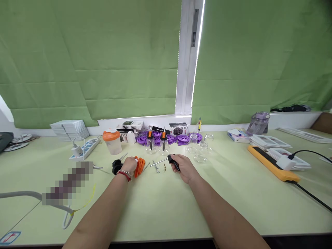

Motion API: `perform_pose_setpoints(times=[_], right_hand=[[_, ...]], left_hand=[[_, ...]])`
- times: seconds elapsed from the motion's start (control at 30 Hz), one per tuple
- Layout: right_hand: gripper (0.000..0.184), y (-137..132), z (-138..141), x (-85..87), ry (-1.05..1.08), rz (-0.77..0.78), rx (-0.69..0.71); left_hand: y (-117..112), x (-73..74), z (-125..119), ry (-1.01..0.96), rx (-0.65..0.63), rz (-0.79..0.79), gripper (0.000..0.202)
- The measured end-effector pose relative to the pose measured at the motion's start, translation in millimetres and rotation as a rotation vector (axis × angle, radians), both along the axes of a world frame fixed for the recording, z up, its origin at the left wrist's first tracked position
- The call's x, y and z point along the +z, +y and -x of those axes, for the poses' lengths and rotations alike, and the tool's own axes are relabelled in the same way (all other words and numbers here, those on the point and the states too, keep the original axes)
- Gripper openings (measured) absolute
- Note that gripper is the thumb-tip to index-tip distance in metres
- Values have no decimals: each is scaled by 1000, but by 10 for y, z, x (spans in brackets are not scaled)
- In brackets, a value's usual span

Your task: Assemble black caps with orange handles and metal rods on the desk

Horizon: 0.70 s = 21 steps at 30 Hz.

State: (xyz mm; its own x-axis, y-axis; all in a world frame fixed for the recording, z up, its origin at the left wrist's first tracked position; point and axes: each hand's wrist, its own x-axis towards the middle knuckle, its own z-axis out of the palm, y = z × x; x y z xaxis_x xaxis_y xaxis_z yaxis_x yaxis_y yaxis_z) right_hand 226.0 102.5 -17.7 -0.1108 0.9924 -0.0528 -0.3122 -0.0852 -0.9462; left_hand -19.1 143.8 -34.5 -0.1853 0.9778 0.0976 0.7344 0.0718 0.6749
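Note:
My left hand (129, 166) is closed around several orange plastic parts (140, 165) lying on the pale green table (160, 204). A red band and a bracelet circle that wrist. My right hand (183, 167) grips the black handle of a screwdriver (171, 159); its metal shaft points left, low over the table. Between the hands lie a few loose metal pins and small screws (157, 166). A black knob-like part (116, 165) sits just left of my left hand.
Behind the hands stand purple wheels (181, 139), clear glass jars (199, 148), two orange-capped pieces (150, 138), an orange-lidded cup (112, 141) and small boxes. A power strip (85, 148) lies left, a yellow one (272, 162) right. A blurred patch and cable lie front left.

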Motion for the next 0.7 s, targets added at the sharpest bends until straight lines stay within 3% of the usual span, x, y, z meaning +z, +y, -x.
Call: perform_pose_setpoints(times=[0.1, 0.23, 0.4, 0.53, 0.7], right_hand=[[34, -8, 31, -12, -15, 18, 14], [33, -37, 69, 1, -31, 22, 29], [33, -45, 72, 20, -38, 32, 20], [34, -24, 52, 10, -37, 57, 12], [33, -17, 42, -8, -45, 59, 17]], left_hand=[[1, -56, -16, 39, 92, 55, 16], [-38, 14, -42, 170, 138, 54, 31], [-191, 136, -152, 385, 15, 50, 29], [-320, 101, -160, 490, -73, 124, 17], [-352, 52, -96, 549, -105, 164, 17]])
